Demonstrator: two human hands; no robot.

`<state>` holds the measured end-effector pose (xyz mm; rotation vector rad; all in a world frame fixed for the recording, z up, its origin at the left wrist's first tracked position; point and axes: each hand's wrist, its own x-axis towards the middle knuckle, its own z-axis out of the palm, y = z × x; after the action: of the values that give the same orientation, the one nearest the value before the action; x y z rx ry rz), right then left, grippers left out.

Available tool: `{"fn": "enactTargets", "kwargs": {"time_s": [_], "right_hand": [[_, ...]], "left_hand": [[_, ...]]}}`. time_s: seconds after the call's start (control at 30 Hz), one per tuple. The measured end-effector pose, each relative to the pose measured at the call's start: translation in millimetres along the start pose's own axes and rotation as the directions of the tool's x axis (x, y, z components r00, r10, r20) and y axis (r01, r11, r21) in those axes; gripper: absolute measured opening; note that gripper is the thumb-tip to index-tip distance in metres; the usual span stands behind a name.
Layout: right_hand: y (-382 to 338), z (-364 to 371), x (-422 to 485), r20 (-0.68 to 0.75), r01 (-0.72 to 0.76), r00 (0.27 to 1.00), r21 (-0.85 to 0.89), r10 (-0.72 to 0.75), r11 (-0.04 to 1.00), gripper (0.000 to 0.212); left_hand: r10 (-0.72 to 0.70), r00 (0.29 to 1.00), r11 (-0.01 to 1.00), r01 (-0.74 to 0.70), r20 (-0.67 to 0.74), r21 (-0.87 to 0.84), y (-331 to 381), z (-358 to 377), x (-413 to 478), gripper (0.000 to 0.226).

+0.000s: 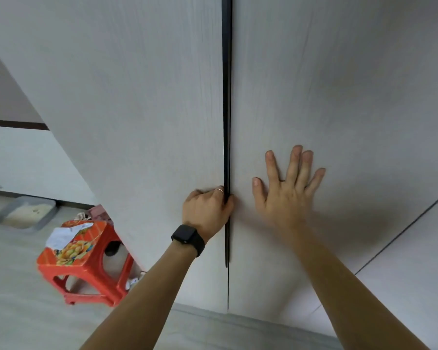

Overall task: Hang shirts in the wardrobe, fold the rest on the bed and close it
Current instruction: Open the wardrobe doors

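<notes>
1. Pale floor [23,299] down on the left, with a red stool [86,258] and a grey tray [25,213] on it; wardrobe doors fill the view.
2. Left door [137,97] and right door [339,84] meet at the black handle strip [226,97], and they look all but closed.
3. Left grip [206,208] curls round that strip. Right grip [286,195] lies flat on the right door, fingers spread.
4. Stiff, smooth panels, probably light on their hinges: hold the strip and push home with the palm.
</notes>
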<state>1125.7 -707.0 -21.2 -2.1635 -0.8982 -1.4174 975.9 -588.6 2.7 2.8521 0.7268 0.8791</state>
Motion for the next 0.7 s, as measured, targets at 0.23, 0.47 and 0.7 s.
{"fn": "enactTargets", "kwargs": {"time_s": [0.23, 0.47, 0.7], "right_hand": [[-1.9, -9.5, 2.1, 0.053, -0.029, 0.998, -0.011, 0.030, 1.000, 0.077], [-30.4, -77.0, 11.9, 0.228, -0.209, 0.967, 0.435, 0.117, 0.876, 0.059], [-108.1, -145.5, 16.0, 0.584, -0.573, 0.806, 0.811, -0.098, 0.119, 0.050]], "left_hand": [[0.030, 1.000, 0.999, -0.029, 0.010, -0.029, -3.8, -17.9, -29.3, 0.039], [0.036, 0.993, 0.983, -0.015, 0.112, -0.182, -27.1, -46.0, -76.2, 0.037], [0.171, 0.981, 0.978, -0.181, -0.094, -0.108, -55.9, -81.1, -134.8, 0.038]]}}
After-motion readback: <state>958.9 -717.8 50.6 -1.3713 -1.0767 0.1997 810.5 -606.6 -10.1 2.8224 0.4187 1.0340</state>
